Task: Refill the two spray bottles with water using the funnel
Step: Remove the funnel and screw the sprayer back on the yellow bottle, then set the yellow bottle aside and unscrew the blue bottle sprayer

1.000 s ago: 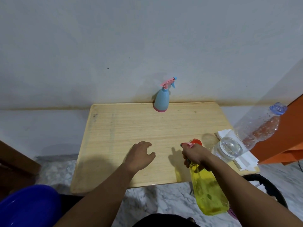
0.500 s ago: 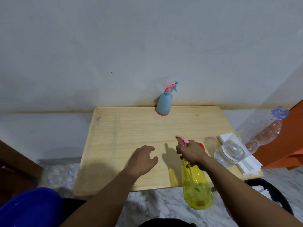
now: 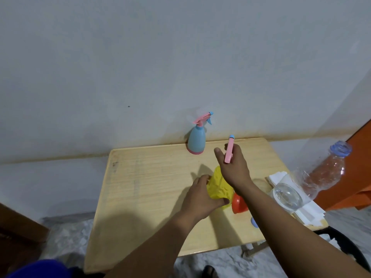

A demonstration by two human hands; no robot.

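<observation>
A yellow spray bottle [image 3: 217, 186] stands on the wooden table [image 3: 152, 187], near the middle. My left hand [image 3: 200, 197] wraps around its body from the left. My right hand [image 3: 233, 167] grips its pink spray head [image 3: 228, 150] at the top, the blue nozzle tip pointing up. A blue spray bottle [image 3: 196, 140] with a pink trigger stands at the table's far edge against the wall. The red funnel [image 3: 239, 203] lies on the table just right of the yellow bottle, partly hidden by my right forearm. A clear plastic water bottle [image 3: 317, 177] lies tilted at the right edge.
White folded paper towels [image 3: 301, 209] lie under the water bottle at the table's right side. A small blue cap [image 3: 254, 222] sits near the front right. An orange cabinet [image 3: 359, 167] stands to the right, a black bin [image 3: 345, 245] below it, a blue basin [image 3: 38, 268] at the lower left.
The yellow bottle came up from below the front edge and now stands on the table. My left hand moved right and took hold of its body. My right hand stayed on the spray head.
</observation>
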